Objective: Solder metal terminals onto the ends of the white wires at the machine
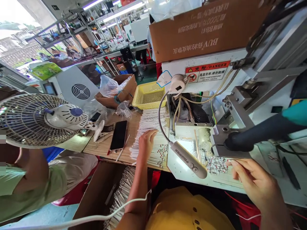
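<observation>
My left hand (pixel 145 143) rests palm down, fingers curled, on a spread of thin white paper-wrapped sticks (pixel 151 123) lying on the wooden bench. My right hand (pixel 254 182) lies at the front of the white heat machine (pixel 216 73), fingertips pinching a patterned flat piece (pixel 217 165) on the machine bed. A grey lamp bar (pixel 188 159) on a bent cable lies between my two hands. Whether the left fingers grip a stick is hidden.
A person in a green shirt (pixel 28 188) sits at left under a desk fan (pixel 35 119). A phone (pixel 118 134), a yellow basket (pixel 148 95) and a carton with plastic bags (pixel 120 91) are on the bench. A box of more sticks (pixel 120 195) stands below.
</observation>
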Demonstrator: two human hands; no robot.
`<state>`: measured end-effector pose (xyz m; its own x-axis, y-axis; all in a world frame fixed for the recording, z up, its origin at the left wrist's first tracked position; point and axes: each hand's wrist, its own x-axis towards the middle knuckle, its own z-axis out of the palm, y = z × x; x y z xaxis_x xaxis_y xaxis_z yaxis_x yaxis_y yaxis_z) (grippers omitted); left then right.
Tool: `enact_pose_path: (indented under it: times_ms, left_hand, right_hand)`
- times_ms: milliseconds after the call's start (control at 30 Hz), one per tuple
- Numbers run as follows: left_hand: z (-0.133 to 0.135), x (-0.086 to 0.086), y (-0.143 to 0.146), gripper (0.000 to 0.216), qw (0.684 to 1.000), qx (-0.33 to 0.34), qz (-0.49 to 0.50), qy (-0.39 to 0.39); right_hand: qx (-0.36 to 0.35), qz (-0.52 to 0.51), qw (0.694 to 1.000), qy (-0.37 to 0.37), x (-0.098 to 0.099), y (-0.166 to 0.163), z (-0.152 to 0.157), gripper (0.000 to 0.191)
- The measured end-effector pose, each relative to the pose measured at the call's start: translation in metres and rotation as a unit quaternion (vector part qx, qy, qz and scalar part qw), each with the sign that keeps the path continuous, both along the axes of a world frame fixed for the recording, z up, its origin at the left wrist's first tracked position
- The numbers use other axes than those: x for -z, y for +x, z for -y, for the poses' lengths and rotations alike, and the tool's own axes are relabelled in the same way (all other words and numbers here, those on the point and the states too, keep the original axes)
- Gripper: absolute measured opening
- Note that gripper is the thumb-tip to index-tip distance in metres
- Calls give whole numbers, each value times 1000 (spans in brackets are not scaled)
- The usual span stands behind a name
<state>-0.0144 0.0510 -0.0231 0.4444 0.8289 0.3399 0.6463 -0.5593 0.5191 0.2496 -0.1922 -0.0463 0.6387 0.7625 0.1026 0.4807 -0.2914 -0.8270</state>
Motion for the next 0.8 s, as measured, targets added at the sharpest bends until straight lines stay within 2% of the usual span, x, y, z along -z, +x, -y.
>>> enact_pose_path:
  times_ms: [167, 267, 367, 433, 533, 633, 800]
  left_hand:
    - [1, -4, 0, 21, 997, 7, 26, 75]
    - [15, -10, 8, 26, 992, 33, 28, 122]
    - [42, -12, 28, 32, 987, 159, -4, 28]
    - [61, -10, 44, 33, 968, 243, -14, -59]
    - [81, -8, 65, 31, 947, 301, -2, -111]
    - [89, -10, 76, 30, 943, 315, -9, -105]
    - [94, -17, 83, 33, 959, 235, 24, -160]
  right_hand:
    - [-1, -59, 998, 38, -12, -16, -5, 25]
    - [-53, -123, 989, 62, -23, -30, -14, 22]
    - [-111, -205, 970, 65, -27, -41, -27, 25]
    - [-125, -251, 958, 54, -26, -47, -36, 28]
    - [-127, -295, 946, 47, -22, -52, -45, 31]
    - [-129, -315, 939, 52, -19, -53, -50, 34]
    - [-129, -329, 934, 56, -18, -53, -50, 36]
